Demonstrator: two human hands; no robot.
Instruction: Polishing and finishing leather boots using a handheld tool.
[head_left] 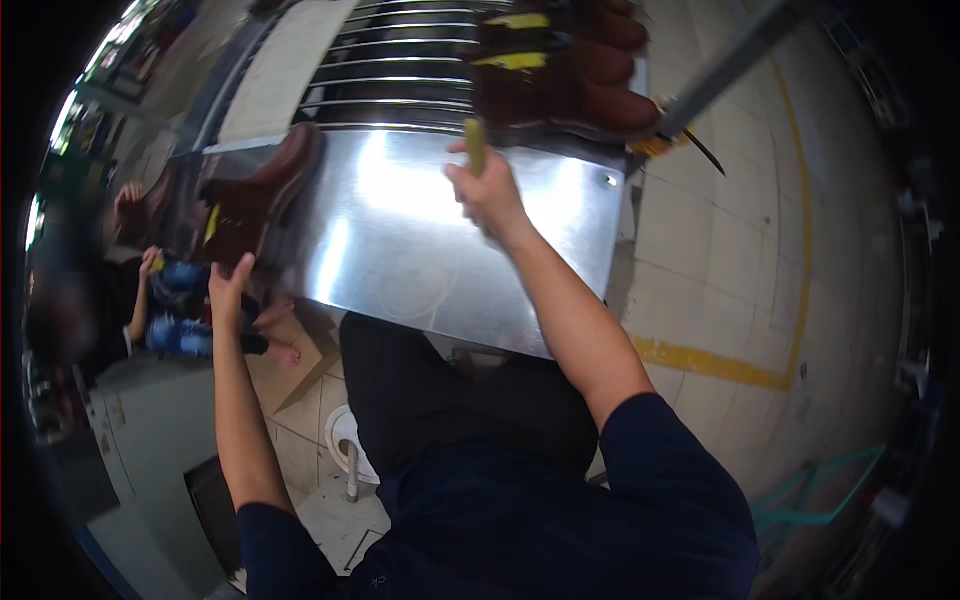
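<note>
A brown ankle boot [245, 205] with a yellow patch on its side is in my left hand [230, 285], gripped at the lower end of its shaft. Its toe points up and away, at the left edge of the shiny metal table [400, 240]. Over the table's far right part, my right hand [488, 195] is closed round a short olive-yellow handle [475, 148]. The handle sticks up from the fist; what kind of tool it belongs to cannot be made out.
Several brown boots [560, 85] with yellow patches stand on metal rollers [395, 70] beyond the table. At the left, a co-worker's hand [130, 195] touches another boot [145, 215]. A grey post [735, 60] slants at the right. A cardboard box [290, 360] stands below left.
</note>
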